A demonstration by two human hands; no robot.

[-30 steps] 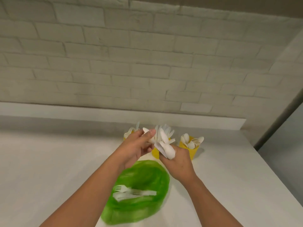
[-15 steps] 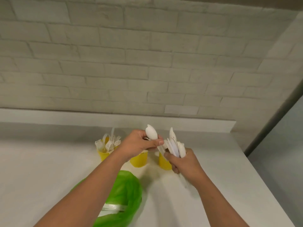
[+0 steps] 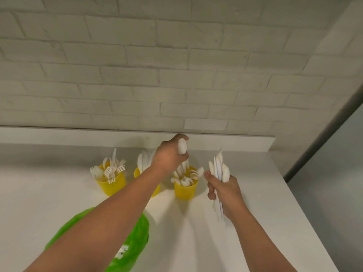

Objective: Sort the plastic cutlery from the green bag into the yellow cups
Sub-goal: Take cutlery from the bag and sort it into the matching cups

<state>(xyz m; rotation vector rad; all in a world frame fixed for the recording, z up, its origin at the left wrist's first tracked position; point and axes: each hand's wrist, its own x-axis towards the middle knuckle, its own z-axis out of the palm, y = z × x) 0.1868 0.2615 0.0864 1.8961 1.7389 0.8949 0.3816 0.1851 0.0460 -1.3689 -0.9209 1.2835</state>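
Note:
Three yellow cups stand in a row on the white table. The left cup (image 3: 113, 183) holds forks, the middle cup (image 3: 137, 172) knives, the right cup (image 3: 185, 190) spoons. My left hand (image 3: 170, 157) grips a white spoon (image 3: 182, 147) bowl-up, directly above the right cup. To the right of that cup, my right hand (image 3: 224, 190) holds a bundle of white cutlery (image 3: 219, 169) upright. The green bag (image 3: 129, 250) lies at the near left, partly hidden by my left forearm, with a bit of white cutlery showing inside.
A white brick wall and a low ledge (image 3: 235, 142) run behind the cups. The table's right edge (image 3: 306, 213) slants down toward the near right, with a grey floor beyond it.
My left hand has carried the spoon away from the bundle to above the right cup. My right hand has moved right with the bundle. The view has shifted, so the cups sit further right.

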